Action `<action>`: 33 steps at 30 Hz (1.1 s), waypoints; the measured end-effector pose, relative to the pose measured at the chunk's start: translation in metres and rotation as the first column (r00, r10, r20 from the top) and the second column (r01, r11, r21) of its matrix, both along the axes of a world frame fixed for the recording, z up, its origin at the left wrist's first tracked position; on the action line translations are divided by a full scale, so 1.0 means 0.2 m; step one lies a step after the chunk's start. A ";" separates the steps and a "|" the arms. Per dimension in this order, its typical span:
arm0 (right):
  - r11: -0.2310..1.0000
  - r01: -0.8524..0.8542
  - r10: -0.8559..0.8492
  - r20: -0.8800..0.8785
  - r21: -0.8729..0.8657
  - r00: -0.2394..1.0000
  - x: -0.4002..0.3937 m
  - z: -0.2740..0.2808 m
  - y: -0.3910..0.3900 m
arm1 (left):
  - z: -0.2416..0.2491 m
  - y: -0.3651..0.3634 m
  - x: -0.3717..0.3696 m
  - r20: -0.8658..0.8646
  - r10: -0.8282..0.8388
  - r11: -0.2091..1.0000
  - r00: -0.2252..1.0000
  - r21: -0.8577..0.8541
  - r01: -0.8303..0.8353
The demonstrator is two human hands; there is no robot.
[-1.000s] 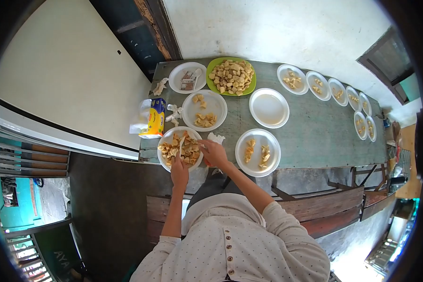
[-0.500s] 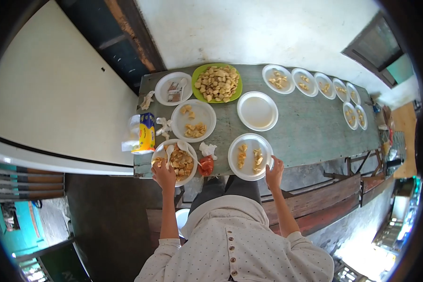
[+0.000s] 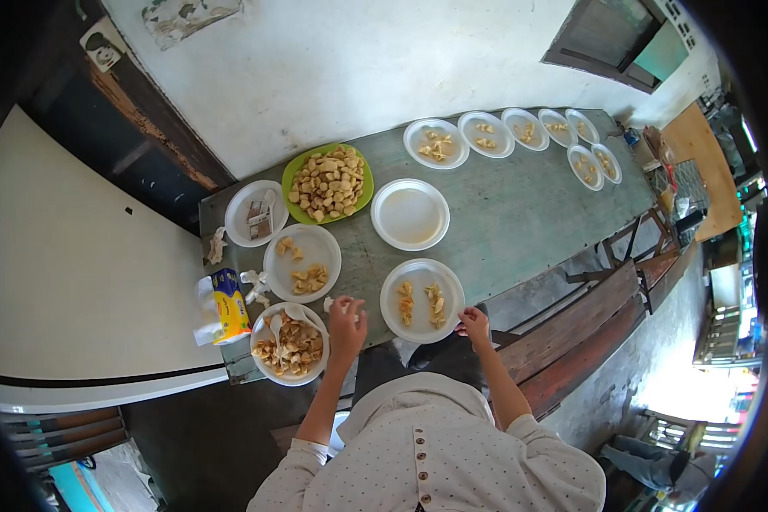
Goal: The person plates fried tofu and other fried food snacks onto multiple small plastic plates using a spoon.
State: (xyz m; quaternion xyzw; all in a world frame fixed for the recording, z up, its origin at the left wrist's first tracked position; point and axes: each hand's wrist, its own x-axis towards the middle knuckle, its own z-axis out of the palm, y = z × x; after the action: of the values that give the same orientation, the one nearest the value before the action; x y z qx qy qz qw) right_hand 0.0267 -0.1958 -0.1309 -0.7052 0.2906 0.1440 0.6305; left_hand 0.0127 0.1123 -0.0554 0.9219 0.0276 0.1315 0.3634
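Observation:
My right hand (image 3: 474, 328) has its fingers closed at the lower right rim of a white disposable plate (image 3: 394, 328), which bears two rows of yellowish food pieces (image 3: 435, 305). Between that plate and the one with the spoons is my left hand (image 3: 347, 331), fingers loosely bent and apart, with nothing visible in them. It covers part of a crumpled white tissue (image 3: 328, 304). To its left, a plate (image 3: 263, 365) holds a heap of mixed food pieces (image 3: 295, 350) and white plastic spoons (image 3: 276, 326). Above, a plate (image 3: 322, 247) carries two small piles of pieces.
A green plate (image 3: 369, 189) heaped with fried chunks stands near the wall, beside a plate (image 3: 241, 230) holding a small packet. One plate (image 3: 410, 215) has no food. Several portioned plates (image 3: 436, 143) line the back right. A tissue pack (image 3: 230, 305) lies left; a wooden bench (image 3: 572, 333) stands right.
My left hand has moved right, away from the plate with the spoons, and now hides the red item beside it. My right hand stays by the plate rim. The view has turned right.

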 end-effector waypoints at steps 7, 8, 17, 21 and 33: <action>0.990 0.142 -0.142 -0.005 -0.015 0.990 0.06 -0.03 -0.22 | -0.02 -0.20 0.07 -0.127 -0.144 0.987 0.981 -0.084 0.134; 0.985 0.170 -0.170 -0.017 -0.016 0.985 0.08 -0.04 -0.28 | -0.03 -0.23 0.07 -0.124 -0.152 0.986 0.981 -0.082 0.142; 0.917 0.394 -0.394 0.020 -0.058 0.919 0.55 -0.05 -0.92 | -0.06 -0.68 0.33 -0.112 -0.124 0.985 0.986 -0.133 0.109; 0.877 0.478 -0.477 0.021 -0.056 0.879 0.83 0.00 -1.22 | -0.03 -0.95 0.52 -0.053 -0.134 0.985 0.990 -0.113 0.127; 0.782 0.620 -0.623 0.098 0.063 0.776 1.68 -0.07 -1.90 | 0.01 -1.58 0.86 -0.045 -0.161 0.983 0.986 -0.093 0.156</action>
State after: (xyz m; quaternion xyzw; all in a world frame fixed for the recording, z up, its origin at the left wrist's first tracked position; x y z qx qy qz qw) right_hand 0.3635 -0.5749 -0.1451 -0.5681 0.4687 -0.1082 0.6678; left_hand 0.1841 -0.2046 -0.0535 0.9071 -0.0305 0.0765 0.4128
